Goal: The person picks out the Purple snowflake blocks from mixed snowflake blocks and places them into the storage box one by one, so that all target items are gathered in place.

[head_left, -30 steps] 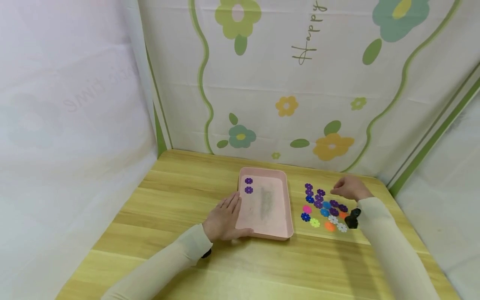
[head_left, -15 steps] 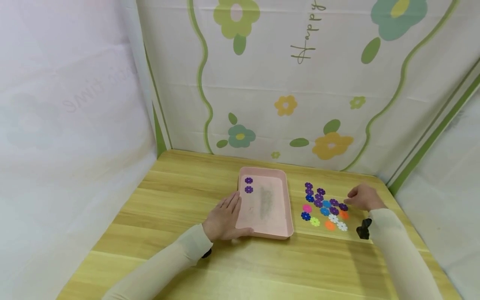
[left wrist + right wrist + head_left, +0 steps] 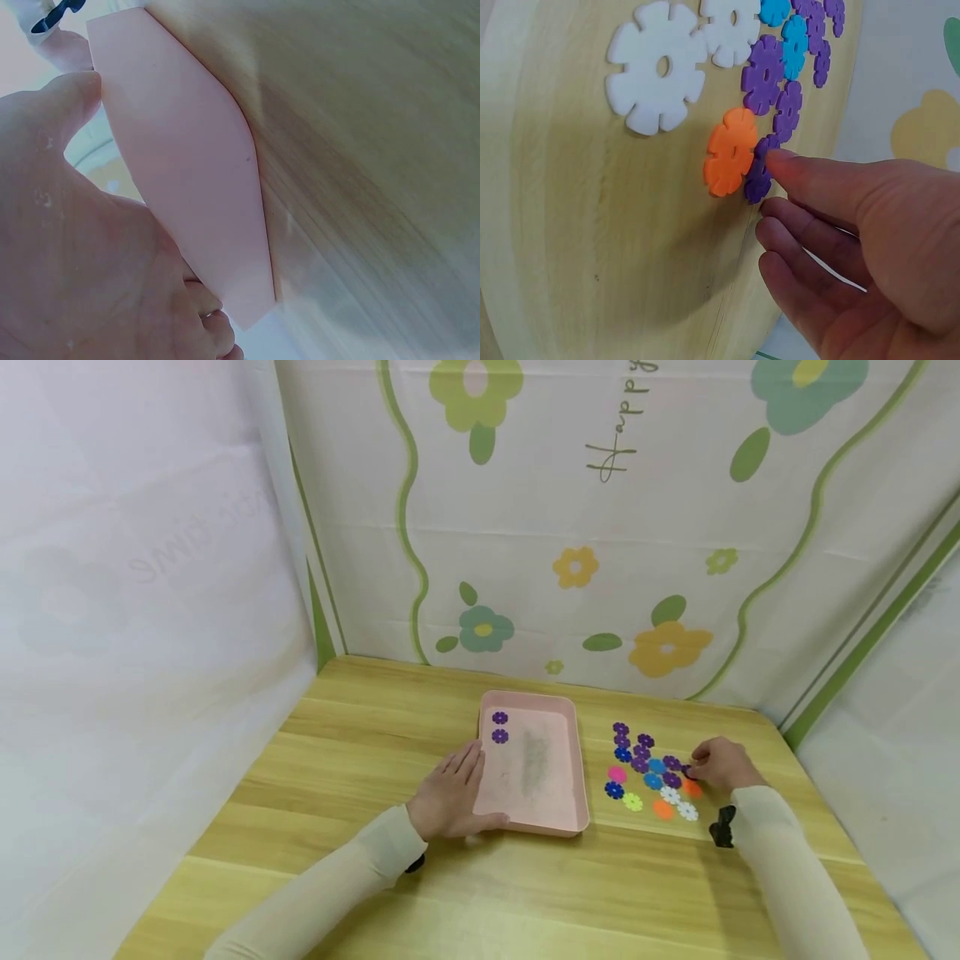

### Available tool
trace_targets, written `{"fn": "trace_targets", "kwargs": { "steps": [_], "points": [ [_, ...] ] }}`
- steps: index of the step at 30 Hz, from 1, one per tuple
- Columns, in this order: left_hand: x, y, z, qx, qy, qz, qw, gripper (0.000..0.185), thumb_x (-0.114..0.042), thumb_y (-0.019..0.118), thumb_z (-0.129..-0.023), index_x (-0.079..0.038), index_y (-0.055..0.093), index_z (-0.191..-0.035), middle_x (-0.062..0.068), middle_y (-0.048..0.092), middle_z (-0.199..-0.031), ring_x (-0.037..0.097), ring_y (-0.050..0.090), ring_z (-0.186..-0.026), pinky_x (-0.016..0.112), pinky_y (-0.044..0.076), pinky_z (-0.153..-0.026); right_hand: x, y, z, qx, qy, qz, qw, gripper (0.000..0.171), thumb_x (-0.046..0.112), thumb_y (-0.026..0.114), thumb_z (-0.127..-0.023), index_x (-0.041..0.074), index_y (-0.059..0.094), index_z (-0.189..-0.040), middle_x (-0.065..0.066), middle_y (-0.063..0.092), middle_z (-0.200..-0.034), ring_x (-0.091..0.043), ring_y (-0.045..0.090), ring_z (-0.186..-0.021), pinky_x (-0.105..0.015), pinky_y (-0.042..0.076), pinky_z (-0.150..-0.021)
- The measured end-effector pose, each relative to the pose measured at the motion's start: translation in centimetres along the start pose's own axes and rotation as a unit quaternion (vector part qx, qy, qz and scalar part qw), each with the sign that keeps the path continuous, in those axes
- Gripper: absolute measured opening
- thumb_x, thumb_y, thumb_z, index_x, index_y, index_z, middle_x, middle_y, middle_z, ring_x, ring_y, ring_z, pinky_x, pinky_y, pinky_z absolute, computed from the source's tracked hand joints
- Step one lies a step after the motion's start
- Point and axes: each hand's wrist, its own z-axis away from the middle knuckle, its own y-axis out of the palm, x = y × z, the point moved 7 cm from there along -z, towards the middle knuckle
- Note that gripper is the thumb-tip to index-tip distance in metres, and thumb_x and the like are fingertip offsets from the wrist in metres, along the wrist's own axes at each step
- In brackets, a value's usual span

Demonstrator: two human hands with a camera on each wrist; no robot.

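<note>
A pink tray (image 3: 528, 828) lies on the wooden table, with two purple snowflake discs (image 3: 500, 737) at its far left corner. My left hand (image 3: 448, 793) rests on its left side, fingers spread over the rim and thumb along the near edge; the left wrist view shows the tray's pink outer wall (image 3: 180, 142) under the palm. To the right of the tray, my right hand (image 3: 726, 763) pinches a purple snowflake disc (image 3: 759, 174) at the right end of the loose discs. The thumb lies on the disc and the fingertips are at its edge, close over the table.
Beside the tray lie several loose snowflake discs: an orange one (image 3: 731, 152) right by the pinched disc, white (image 3: 656, 69), light blue (image 3: 654, 781), pink (image 3: 617, 774), yellow-green (image 3: 633, 802) and more purple ones (image 3: 641, 752). A flower-printed curtain (image 3: 450, 510) stands behind the table.
My right hand has moved from above the far discs to the right and down onto the rightmost purple disc, closing thumb and fingers on it. The left hand stays on the tray.
</note>
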Motion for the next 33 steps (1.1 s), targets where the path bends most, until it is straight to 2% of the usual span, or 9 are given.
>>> {"fn": "trace_targets", "kwargs": {
  "steps": [8,15,19,23,26,33],
  "points": [
    [0.0,-0.2,-0.2,-0.002,0.002,0.001,1.0000,0.109,-0.081,0.044,-0.096,0.006,0.034,-0.161,0.023,0.030,-0.172,0.035,0.033,-0.161,0.045,0.034,-0.130,-0.5,-0.1,-0.3,0.003,-0.004,0.013,1.000,0.040,0.017,0.079,-0.093,-0.014,0.071,-0.117,-0.031,0.073,-0.112,-0.044,0.068,-0.100,-0.059,0.059,-0.088],
    [0.1,-0.2,-0.2,0.007,-0.003,-0.001,1.0000,0.110,-0.082,0.044,-0.096,0.006,0.033,-0.162,0.022,0.028,-0.173,0.035,0.031,-0.161,0.045,0.033,-0.131,0.2,-0.3,-0.4,0.016,-0.013,0.013,1.000,0.039,0.017,0.084,-0.089,-0.012,0.073,-0.112,-0.029,0.074,-0.107,-0.041,0.069,-0.095,-0.058,0.060,-0.086],
    [0.1,-0.1,-0.1,0.015,-0.006,0.007,0.9998,0.110,-0.082,0.044,-0.096,0.005,0.033,-0.162,0.022,0.027,-0.174,0.035,0.030,-0.162,0.046,0.032,-0.131,0.2,-0.1,-0.5,0.036,-0.004,0.004,0.999,0.028,0.016,0.083,-0.091,-0.007,0.076,-0.105,-0.025,0.075,-0.104,-0.039,0.068,-0.095,-0.059,0.059,-0.087],
    [0.0,-0.1,-0.1,0.009,-0.005,0.006,0.9999,0.110,-0.082,0.044,-0.096,0.006,0.033,-0.162,0.023,0.028,-0.173,0.035,0.031,-0.161,0.046,0.033,-0.131,0.4,-0.1,-0.6,0.043,-0.013,0.012,0.999,0.011,0.010,0.077,-0.094,-0.001,0.079,-0.095,-0.015,0.077,-0.094,-0.026,0.066,-0.084,-0.046,0.060,-0.078],
    [0.0,-0.1,-0.1,0.003,-0.002,0.006,1.0000,0.109,-0.081,0.045,-0.096,0.006,0.034,-0.161,0.023,0.029,-0.172,0.036,0.032,-0.161,0.046,0.033,-0.130,1.1,-0.5,-0.6,0.050,-0.027,0.031,0.998,0.011,0.007,0.072,-0.096,0.000,0.080,-0.092,-0.012,0.077,-0.089,-0.021,0.061,-0.076,-0.035,0.055,-0.068],
    [0.1,0.0,-0.2,0.002,-0.004,-0.004,1.0000,0.111,-0.082,0.045,-0.095,0.006,0.034,-0.162,0.022,0.029,-0.173,0.035,0.033,-0.161,0.046,0.035,-0.130,3.8,-2.0,-0.3,0.086,-0.053,0.060,0.993,0.018,0.008,0.065,-0.098,-0.005,0.078,-0.101,-0.013,0.075,-0.085,-0.020,0.059,-0.073,-0.035,0.055,-0.068]
  ]
}}
